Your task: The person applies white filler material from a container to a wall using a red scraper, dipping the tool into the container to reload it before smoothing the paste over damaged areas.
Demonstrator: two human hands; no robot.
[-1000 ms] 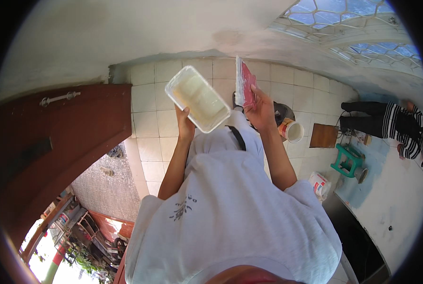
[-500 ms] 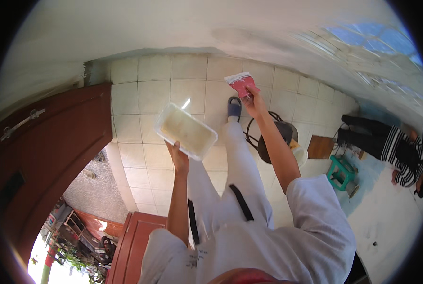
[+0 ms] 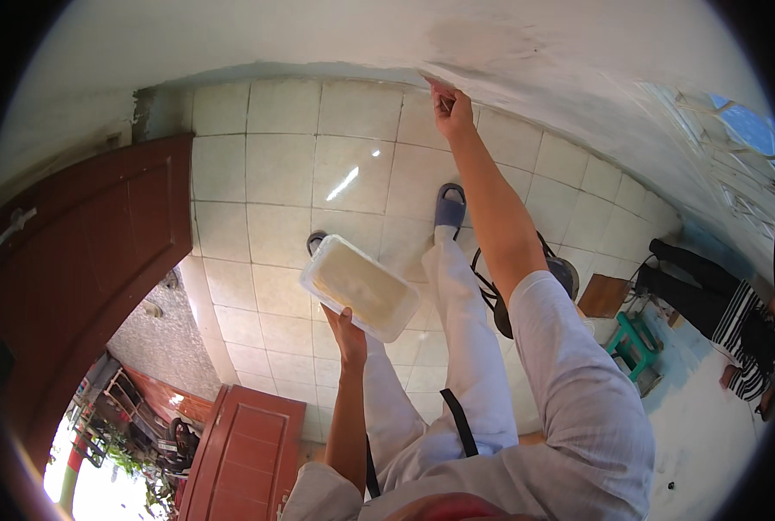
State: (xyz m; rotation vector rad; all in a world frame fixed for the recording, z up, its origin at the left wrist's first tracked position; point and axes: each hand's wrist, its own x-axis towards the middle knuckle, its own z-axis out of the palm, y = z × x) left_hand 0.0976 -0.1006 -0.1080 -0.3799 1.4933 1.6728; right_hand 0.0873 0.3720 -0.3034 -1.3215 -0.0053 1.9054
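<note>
A clear rectangular plastic tub (image 3: pixel 396 328) of pale, creamy paste rests in my left hand (image 3: pixel 347 334), its thumb over the rim and the other fingers underneath. My right hand (image 3: pixel 453 113) is stretched far ahead, closed on a red putty spreader (image 3: pixel 438 83). The spreader's blade lies against the white wall (image 3: pixel 335 39), low down near the floor, and is seen almost edge-on. A darker, damp-looking patch (image 3: pixel 483 43) marks the wall just above it.
A dark red door (image 3: pixel 92 226) stands at the left. On the right are a black round-seated stool (image 3: pixel 564 273), partly behind my arm, a brown board (image 3: pixel 604 295) and a green stool (image 3: pixel 635 347). A person in a striped top (image 3: pixel 735 317) is at the far right.
My right hand has moved forward and brought the spreader from mid-air to the wall. The tub in my left hand has shifted slightly right and nearer. A second sandal now shows.
</note>
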